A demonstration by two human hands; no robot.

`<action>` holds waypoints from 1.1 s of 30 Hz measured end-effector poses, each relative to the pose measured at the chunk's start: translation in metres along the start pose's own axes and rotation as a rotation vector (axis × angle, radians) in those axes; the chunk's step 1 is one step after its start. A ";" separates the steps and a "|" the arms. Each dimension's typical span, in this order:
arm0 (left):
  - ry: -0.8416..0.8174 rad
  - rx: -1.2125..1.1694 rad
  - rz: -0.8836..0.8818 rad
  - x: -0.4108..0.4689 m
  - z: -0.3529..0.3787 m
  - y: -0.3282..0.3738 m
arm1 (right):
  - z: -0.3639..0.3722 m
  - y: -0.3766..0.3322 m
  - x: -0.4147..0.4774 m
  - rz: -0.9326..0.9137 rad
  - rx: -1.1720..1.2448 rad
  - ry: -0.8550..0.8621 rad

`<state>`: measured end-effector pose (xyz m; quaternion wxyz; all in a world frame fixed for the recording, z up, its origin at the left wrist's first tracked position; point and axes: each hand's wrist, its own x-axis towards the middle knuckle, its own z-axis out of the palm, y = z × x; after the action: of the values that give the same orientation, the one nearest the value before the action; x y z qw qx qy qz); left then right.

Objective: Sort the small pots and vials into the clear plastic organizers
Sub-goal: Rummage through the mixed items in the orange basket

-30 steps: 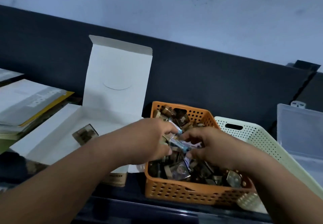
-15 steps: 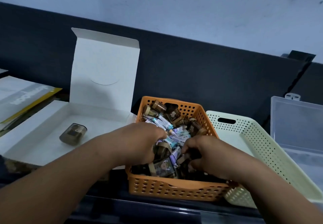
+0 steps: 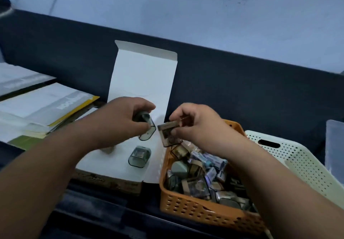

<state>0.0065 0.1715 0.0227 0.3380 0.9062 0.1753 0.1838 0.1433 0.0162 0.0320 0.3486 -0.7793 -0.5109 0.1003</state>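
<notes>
Box floor (image 3: 111, 164) bare beside pot (image 3: 139, 156); upright flap (image 3: 143, 74) behind.

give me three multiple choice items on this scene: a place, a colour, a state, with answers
1. The grey pot lying below the left hand is:
A. in the white box
B. in the cream basket
C. on the booklets
2. The basket full of pots is:
A. cream
B. orange
C. blue
3. The right hand is:
A. open, empty
B. pinching a square pot
C. flat on the table
Answers: 1 A, it lies on the box's floor; 2 B, its perforated wall is orange; 3 B, thumb and fingers pinch the pot's edges.
</notes>
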 end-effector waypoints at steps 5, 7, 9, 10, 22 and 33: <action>0.019 0.278 -0.178 -0.008 -0.017 -0.041 | 0.047 -0.013 0.039 -0.035 -0.096 -0.130; -0.016 0.338 -0.227 -0.011 -0.013 -0.052 | 0.058 -0.011 0.046 -0.033 -0.152 -0.169; -0.048 0.369 -0.256 -0.013 -0.006 -0.057 | 0.060 -0.006 0.047 -0.020 -0.194 -0.190; -0.060 0.369 -0.263 -0.014 -0.004 -0.058 | 0.057 -0.004 0.045 -0.016 -0.203 -0.183; -0.349 0.041 0.076 -0.006 0.043 0.035 | -0.023 0.053 -0.030 0.165 -0.195 -0.221; -0.669 0.109 0.041 0.002 0.073 0.050 | 0.001 0.077 -0.037 0.110 -0.244 -0.401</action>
<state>0.0505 0.0972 0.0056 0.3243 0.9364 0.0457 -0.1264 0.1820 -0.0331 -0.0260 0.1373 -0.8069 -0.5350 0.2095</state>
